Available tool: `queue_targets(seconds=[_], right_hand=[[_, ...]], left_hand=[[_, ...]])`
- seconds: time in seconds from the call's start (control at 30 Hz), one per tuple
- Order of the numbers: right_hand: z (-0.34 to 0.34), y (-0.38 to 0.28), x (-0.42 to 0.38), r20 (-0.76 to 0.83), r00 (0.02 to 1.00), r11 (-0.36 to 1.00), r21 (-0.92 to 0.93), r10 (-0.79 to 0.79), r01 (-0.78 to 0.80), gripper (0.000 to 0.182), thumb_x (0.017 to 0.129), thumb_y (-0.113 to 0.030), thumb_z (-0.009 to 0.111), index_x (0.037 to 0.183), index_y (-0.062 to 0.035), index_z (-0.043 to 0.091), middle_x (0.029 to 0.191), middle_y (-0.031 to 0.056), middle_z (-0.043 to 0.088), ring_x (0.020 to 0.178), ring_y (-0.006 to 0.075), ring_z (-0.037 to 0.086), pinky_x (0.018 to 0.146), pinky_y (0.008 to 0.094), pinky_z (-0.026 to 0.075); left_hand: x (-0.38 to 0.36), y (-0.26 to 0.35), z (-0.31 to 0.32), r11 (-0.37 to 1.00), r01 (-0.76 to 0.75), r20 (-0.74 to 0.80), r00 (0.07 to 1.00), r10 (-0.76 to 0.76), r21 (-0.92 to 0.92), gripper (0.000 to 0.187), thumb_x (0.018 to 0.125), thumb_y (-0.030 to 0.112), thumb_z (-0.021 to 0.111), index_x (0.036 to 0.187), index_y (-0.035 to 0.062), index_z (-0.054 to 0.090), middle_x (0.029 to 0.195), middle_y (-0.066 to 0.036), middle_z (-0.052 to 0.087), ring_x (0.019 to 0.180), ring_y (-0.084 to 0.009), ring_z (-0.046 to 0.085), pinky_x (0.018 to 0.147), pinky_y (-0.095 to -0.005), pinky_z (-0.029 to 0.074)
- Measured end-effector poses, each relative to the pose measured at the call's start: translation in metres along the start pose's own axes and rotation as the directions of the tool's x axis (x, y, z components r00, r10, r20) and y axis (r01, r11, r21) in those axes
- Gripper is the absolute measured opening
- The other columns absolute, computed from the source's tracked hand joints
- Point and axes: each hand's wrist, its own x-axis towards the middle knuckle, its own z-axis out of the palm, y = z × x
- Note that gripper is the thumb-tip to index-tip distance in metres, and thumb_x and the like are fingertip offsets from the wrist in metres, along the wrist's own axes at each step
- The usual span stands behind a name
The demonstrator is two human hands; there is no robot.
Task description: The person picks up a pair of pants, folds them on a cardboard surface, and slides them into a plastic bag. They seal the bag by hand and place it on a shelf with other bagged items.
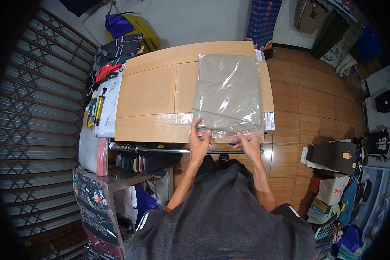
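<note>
A folded grey-beige garment [229, 91] lies inside a clear plastic zip bag [216, 128], flat on the right part of a cardboard sheet [147, 91]. The bag's red zip strip runs along its near edge. My left hand [199, 141] pinches the near left corner by this strip, thumb on top and index finger stretched up along the side. At the near right, my right hand [248, 144] grips the same edge between thumb and fingers. Parts of the fingers under the bag are hidden.
On the left of the table lie a red tool [107, 72], a yellow-and-black tool [100, 106] and papers. A metal rail [160, 149] with hanging clothes runs below the near edge. Folding shutters [43, 108] stand at left; bags and boxes [332, 190] sit at right.
</note>
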Motion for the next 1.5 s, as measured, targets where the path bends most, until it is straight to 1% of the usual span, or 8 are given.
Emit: queue_targets(seconds=[0.33, 0.53, 0.7, 0.87, 1.07, 1.27, 1.37, 1.5], right_hand=[[-0.005, 0.008, 0.005, 0.062, 0.998, 0.999, 0.041, -0.023, 0.021, 0.031, 0.102, -0.023, 0.068, 0.104, 0.0087, 0.07, 0.086, 0.0169, 0.077, 0.061, 0.0153, 0.071, 0.053, 0.0268, 0.053], [0.0, 0.01, 0.006, 0.087, 0.996, 0.999, 0.039, -0.036, 0.032, 0.03, 0.102, -0.021, 0.068, 0.105, 0.009, 0.069, 0.087, 0.018, 0.077, 0.06, 0.0153, 0.07, 0.053, 0.0272, 0.054], [0.001, 0.017, 0.009, 0.096, 0.994, 0.998, 0.047, -0.055, 0.051, 0.03, 0.102, -0.02, 0.069, 0.106, 0.0098, 0.069, 0.088, 0.0187, 0.077, 0.058, 0.0152, 0.068, 0.053, 0.0277, 0.055], [0.004, 0.014, 0.006, 0.066, 0.996, 0.987, 0.154, -0.063, 0.052, 0.031, 0.1, -0.019, 0.07, 0.108, 0.0108, 0.069, 0.089, 0.0178, 0.078, 0.057, 0.0157, 0.068, 0.052, 0.0271, 0.053], [0.002, 0.016, 0.006, 0.091, 0.994, 0.998, 0.031, -0.057, 0.054, 0.03, 0.098, -0.02, 0.073, 0.105, 0.0091, 0.07, 0.088, 0.0185, 0.077, 0.059, 0.0171, 0.071, 0.053, 0.0285, 0.055], [0.003, 0.011, 0.004, 0.073, 0.996, 0.998, 0.037, -0.059, 0.056, 0.029, 0.097, -0.019, 0.072, 0.102, 0.0096, 0.073, 0.087, 0.0167, 0.078, 0.06, 0.0157, 0.072, 0.054, 0.0282, 0.054], [0.005, 0.009, 0.0, 0.049, 0.997, 0.997, 0.058, -0.061, 0.058, 0.029, 0.097, -0.019, 0.072, 0.101, 0.01, 0.073, 0.087, 0.0163, 0.079, 0.06, 0.0158, 0.072, 0.054, 0.028, 0.053], [0.006, 0.016, -0.003, -0.017, 0.996, 0.988, 0.129, -0.087, 0.089, 0.028, 0.096, -0.019, 0.074, 0.103, 0.0087, 0.073, 0.087, 0.0161, 0.078, 0.061, 0.0169, 0.072, 0.054, 0.0282, 0.053]], left_hand=[[0.005, -0.021, 0.001, 0.968, -0.153, -0.034, 0.986, 0.162, 0.199, 0.066, 0.098, 0.008, 0.071, 0.154, 0.0037, 0.036, 0.077, 0.0, 0.059, 0.058, -0.0042, 0.049, 0.05, -0.0227, 0.037], [-0.001, -0.02, 0.01, 0.984, -0.145, -0.01, 0.989, 0.147, 0.108, 0.065, 0.098, 0.006, 0.07, 0.154, 0.0043, 0.038, 0.076, 0.0, 0.059, 0.057, -0.0035, 0.049, 0.048, -0.023, 0.036], [-0.003, -0.014, 0.012, 0.991, -0.014, -0.027, 0.999, 0.018, 0.137, 0.064, 0.095, 0.008, 0.073, 0.152, 0.0037, 0.044, 0.123, -0.012, 0.065, 0.057, -0.0035, 0.042, 0.051, -0.0254, 0.038], [-0.003, -0.012, 0.018, 0.995, -0.013, -0.044, 0.999, 0.018, 0.098, 0.063, 0.095, 0.007, 0.072, 0.152, 0.0055, 0.046, 0.096, -0.005, 0.063, 0.057, -0.0031, 0.041, 0.049, -0.0253, 0.036], [0.0, -0.012, 0.02, 0.985, -0.048, 0.009, 0.999, 0.047, 0.164, 0.064, 0.095, 0.008, 0.074, 0.151, 0.0038, 0.043, 0.105, -0.009, 0.063, 0.058, -0.0037, 0.041, 0.05, -0.0246, 0.037], [0.003, -0.015, 0.019, 0.98, -0.131, 0.051, 0.991, 0.124, 0.15, 0.063, 0.095, 0.009, 0.073, 0.149, 0.001, 0.042, 0.08, 0.001, 0.057, 0.057, -0.0023, 0.043, 0.047, -0.0229, 0.032], [0.002, -0.013, 0.018, 0.987, -0.108, 0.064, 0.993, 0.102, 0.115, 0.063, 0.095, 0.006, 0.074, 0.149, -0.0007, 0.042, 0.124, -0.014, 0.061, 0.062, -0.004, 0.046, 0.051, -0.0242, 0.039], [0.003, -0.019, 0.01, 0.99, -0.111, 0.023, 0.994, 0.109, 0.086, 0.066, 0.093, 0.005, 0.076, 0.149, -0.0005, 0.042, 0.129, -0.015, 0.058, 0.069, -0.0063, 0.052, 0.057, -0.0243, 0.044]])
